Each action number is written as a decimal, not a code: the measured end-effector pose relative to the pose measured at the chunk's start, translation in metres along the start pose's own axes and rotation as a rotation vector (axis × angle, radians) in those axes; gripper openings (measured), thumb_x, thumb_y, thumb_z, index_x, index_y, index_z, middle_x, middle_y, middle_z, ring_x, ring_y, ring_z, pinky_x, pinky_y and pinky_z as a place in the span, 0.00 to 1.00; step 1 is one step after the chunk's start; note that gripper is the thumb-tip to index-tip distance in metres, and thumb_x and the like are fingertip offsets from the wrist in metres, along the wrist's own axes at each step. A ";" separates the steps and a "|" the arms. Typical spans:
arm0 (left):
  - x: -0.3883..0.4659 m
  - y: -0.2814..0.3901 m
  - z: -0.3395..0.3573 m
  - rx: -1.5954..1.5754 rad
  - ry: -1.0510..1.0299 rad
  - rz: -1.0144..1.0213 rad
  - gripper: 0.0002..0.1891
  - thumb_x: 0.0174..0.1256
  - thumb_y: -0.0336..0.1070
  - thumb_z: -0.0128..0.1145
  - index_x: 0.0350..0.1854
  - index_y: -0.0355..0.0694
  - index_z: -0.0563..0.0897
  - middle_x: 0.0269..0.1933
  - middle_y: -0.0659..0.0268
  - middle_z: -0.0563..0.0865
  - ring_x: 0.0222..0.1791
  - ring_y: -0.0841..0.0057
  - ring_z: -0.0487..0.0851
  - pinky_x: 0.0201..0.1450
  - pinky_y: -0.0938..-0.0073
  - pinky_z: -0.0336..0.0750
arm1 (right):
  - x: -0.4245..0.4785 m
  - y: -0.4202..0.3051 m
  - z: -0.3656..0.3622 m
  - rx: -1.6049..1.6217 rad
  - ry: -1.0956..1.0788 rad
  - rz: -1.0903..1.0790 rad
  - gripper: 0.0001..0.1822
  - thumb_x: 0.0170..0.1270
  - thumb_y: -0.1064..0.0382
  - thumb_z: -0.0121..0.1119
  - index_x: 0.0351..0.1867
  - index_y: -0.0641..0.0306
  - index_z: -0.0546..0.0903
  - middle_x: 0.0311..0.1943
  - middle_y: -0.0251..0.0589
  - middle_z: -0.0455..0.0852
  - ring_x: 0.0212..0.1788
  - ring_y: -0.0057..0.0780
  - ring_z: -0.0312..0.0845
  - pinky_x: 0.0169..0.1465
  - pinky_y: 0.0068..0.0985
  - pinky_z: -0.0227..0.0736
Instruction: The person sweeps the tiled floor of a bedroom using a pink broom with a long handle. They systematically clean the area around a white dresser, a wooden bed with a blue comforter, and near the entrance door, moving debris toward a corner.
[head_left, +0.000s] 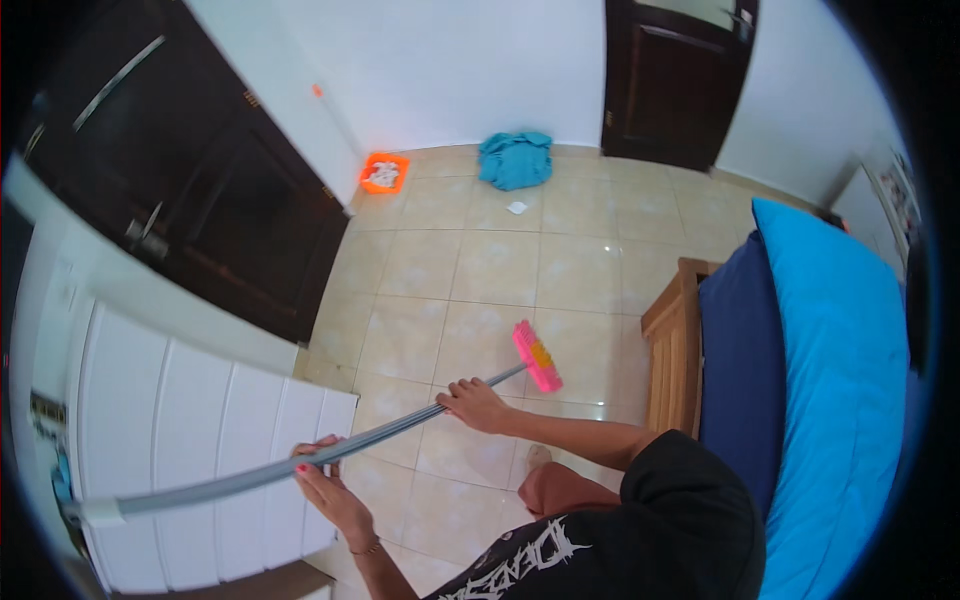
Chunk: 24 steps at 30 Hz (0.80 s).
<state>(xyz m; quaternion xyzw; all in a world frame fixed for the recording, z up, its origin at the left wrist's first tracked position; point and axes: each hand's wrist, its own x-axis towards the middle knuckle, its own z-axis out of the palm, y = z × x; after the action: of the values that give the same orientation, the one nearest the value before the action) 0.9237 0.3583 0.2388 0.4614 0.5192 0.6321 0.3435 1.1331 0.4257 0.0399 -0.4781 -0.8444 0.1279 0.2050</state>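
A pink brush head with a yellow patch is at the far end of a long grey broom handle, over the tiled floor. My right hand grips the handle a short way from the brush head. Farther back along the handle is my left hand, its palm against the underside and its fingers partly behind the handle. The near end of the handle reaches over the white drawer front at the left. Whether the bristles touch the floor cannot be told.
A teal cloth heap and a small white scrap lie near the far wall, beside an orange bin. A wooden bed frame with blue bedding borders the right. White drawers and a dark door line the left.
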 end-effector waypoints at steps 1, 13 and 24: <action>-0.001 0.012 -0.010 -0.005 0.020 0.048 0.18 0.79 0.49 0.39 0.54 0.39 0.70 0.49 0.58 0.79 0.52 0.71 0.78 0.58 0.66 0.75 | 0.003 -0.018 0.001 0.015 0.014 -0.057 0.16 0.64 0.56 0.58 0.50 0.55 0.74 0.42 0.42 0.79 0.47 0.39 0.77 0.48 0.36 0.69; -0.043 0.061 -0.039 0.144 -0.060 0.222 0.10 0.73 0.30 0.52 0.53 0.35 0.75 0.32 0.65 0.82 0.36 0.78 0.82 0.43 0.78 0.75 | 0.005 -0.137 0.000 0.417 -0.384 -0.279 0.22 0.68 0.64 0.52 0.62 0.61 0.67 0.52 0.51 0.78 0.55 0.43 0.76 0.54 0.41 0.71; -0.142 -0.011 -0.034 0.488 0.001 0.161 0.14 0.65 0.37 0.61 0.51 0.41 0.79 0.38 0.54 0.85 0.35 0.59 0.85 0.39 0.64 0.78 | -0.022 -0.191 -0.127 1.358 -0.334 -0.116 0.15 0.75 0.60 0.48 0.59 0.61 0.66 0.66 0.50 0.69 0.70 0.34 0.59 0.72 0.32 0.51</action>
<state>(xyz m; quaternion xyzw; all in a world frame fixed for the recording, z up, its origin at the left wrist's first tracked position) 0.9396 0.2200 0.1944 0.5701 0.6182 0.5137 0.1703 1.0587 0.3118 0.2253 -0.1727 -0.6220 0.6876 0.3323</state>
